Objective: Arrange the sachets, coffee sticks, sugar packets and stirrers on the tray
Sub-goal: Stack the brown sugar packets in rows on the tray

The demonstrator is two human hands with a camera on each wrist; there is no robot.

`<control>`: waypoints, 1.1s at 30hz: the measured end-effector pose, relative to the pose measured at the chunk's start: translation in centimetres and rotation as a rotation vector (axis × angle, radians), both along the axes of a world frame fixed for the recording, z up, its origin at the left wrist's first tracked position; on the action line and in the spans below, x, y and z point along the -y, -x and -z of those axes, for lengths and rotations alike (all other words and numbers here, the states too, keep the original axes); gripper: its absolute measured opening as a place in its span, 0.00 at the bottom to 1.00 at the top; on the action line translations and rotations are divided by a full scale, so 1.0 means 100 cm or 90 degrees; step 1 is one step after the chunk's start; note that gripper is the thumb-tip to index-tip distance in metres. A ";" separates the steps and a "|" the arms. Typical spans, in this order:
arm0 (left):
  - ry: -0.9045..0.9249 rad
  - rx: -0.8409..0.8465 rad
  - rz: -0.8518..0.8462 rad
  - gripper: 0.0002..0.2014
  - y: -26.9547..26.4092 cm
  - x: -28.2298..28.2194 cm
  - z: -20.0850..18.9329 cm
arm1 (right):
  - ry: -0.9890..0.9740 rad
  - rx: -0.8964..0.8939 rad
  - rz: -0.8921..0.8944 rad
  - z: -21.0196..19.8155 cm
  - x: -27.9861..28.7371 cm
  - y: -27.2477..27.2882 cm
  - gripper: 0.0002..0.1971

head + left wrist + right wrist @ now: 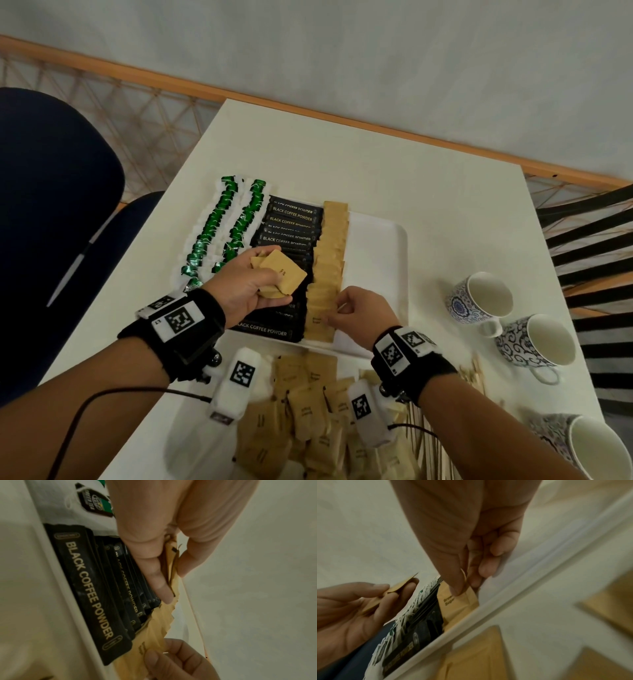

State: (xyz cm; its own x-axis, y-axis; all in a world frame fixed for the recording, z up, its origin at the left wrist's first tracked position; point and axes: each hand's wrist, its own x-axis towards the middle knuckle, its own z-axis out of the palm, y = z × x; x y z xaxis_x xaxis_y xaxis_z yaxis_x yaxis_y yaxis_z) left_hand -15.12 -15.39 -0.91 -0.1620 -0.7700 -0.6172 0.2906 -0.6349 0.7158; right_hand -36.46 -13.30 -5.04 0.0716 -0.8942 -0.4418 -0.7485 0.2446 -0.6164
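A white tray (380, 240) holds two rows of green-and-white tea sachets (219, 226), a row of black coffee sticks (291, 219) and a column of brown sugar packets (330, 253). My left hand (246, 287) hovers over the coffee sticks and grips a small stack of brown sugar packets (279, 277), also seen as the packet stack (171, 566) between its thumb and fingers. My right hand (356, 310) pinches the nearest sugar packet (462, 605) at the near end of the column, thumb on top. The right half of the tray is bare.
A loose heap of brown sugar packets (308, 418) lies in front of the tray, under my wrists. Wooden stirrers (474, 373) lie to the right of it. Three patterned cups (479, 298) stand along the table's right side. A dark blue chair (51, 205) stands at the left.
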 end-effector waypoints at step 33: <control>0.073 -0.005 0.028 0.23 -0.006 -0.004 -0.010 | -0.102 0.258 0.148 -0.017 -0.019 0.018 0.06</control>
State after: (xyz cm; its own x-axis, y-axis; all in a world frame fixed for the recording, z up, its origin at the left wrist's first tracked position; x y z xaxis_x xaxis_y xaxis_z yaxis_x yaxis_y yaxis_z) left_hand -14.56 -14.94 0.08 -0.2012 -0.8276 -0.5241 0.2702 -0.5611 0.7824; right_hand -38.30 -11.37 -3.36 0.0723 -0.8304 -0.5525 -0.3700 0.4921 -0.7880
